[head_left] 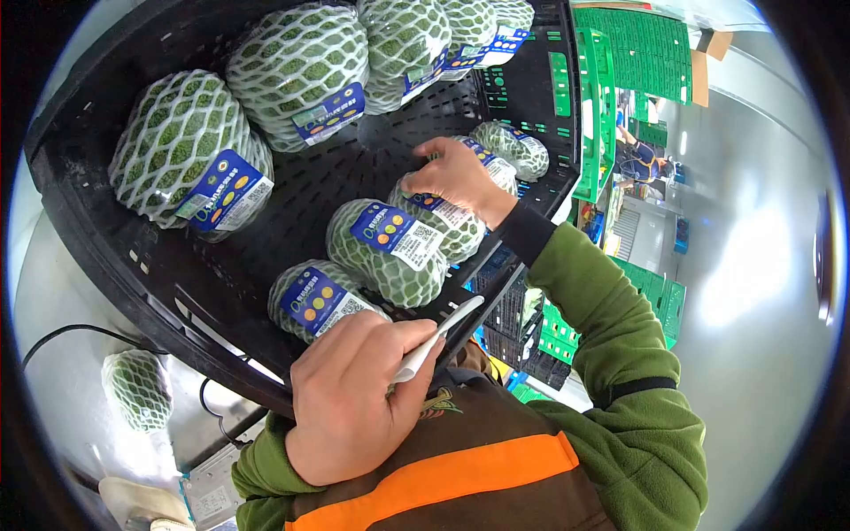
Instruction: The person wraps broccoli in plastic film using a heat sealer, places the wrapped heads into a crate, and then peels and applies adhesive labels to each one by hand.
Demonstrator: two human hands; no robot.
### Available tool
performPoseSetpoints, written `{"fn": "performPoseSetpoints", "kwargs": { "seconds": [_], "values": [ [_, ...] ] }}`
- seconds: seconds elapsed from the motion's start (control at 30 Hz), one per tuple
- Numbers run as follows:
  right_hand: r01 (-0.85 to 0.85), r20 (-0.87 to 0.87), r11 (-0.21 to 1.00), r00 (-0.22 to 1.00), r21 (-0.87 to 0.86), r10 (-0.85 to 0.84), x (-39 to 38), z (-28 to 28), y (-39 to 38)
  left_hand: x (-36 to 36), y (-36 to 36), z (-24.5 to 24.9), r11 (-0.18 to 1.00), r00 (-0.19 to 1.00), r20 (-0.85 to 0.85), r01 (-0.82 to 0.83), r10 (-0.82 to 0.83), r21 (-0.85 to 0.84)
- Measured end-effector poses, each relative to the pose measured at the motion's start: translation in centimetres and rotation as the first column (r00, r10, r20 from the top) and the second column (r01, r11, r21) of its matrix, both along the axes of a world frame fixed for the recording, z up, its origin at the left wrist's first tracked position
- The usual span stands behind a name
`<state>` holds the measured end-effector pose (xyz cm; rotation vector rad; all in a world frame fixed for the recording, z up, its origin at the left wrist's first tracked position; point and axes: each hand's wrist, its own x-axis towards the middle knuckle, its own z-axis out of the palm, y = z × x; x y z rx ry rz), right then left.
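A black plastic crate (106,221) holds several green fruits in white foam net, most with a blue label. My right hand (456,177) reaches into the crate, its fingers pressing down on a netted fruit (452,226) near the crate's right wall. A labelled fruit (385,252) and another one (314,301) lie just below it. My left hand (350,403) hovers over the crate's near edge, pinching a thin white strip (438,336) between thumb and fingers. Larger netted fruits (186,150) lie along the far side.
One netted fruit without a visible label (137,389) lies outside the crate at lower left, next to a black cable (71,336). Stacks of green crates (637,53) stand at upper right. Another person (639,159) works in the distance on the grey floor.
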<state>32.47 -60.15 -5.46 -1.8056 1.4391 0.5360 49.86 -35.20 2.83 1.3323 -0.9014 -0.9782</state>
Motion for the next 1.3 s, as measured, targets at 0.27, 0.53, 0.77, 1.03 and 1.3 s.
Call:
{"fn": "performPoseSetpoints", "kwargs": {
  "seconds": [0.27,0.53,0.77,1.03,1.3],
  "values": [
    [-0.297,-0.154,0.941,0.949,-0.163,0.273,1.3,1.2,2.0,-0.1,-0.1,-0.3,1.000,0.999,0.040,-0.017,0.018,-0.025],
    [-0.293,-0.089,0.928,0.956,-0.231,0.280,1.0,1.2,2.3,-0.3,-0.1,0.3,0.998,0.999,-0.016,-0.036,0.037,0.046],
    [-0.059,0.146,0.970,0.985,-0.237,0.095,-1.3,-0.1,-1.2,-0.2,-0.1,0.5,0.995,0.995,-0.087,-0.041,0.049,0.086],
    [-0.468,0.608,0.884,0.704,0.007,0.368,4.9,15.8,6.2,-0.4,-0.1,1.1,0.981,0.983,-0.169,-0.034,0.066,0.190],
    [-0.463,0.606,0.825,0.568,-0.325,0.557,3.6,15.3,8.6,-0.7,0.0,1.1,0.983,0.983,-0.184,0.014,0.020,0.185]
  ]
}}
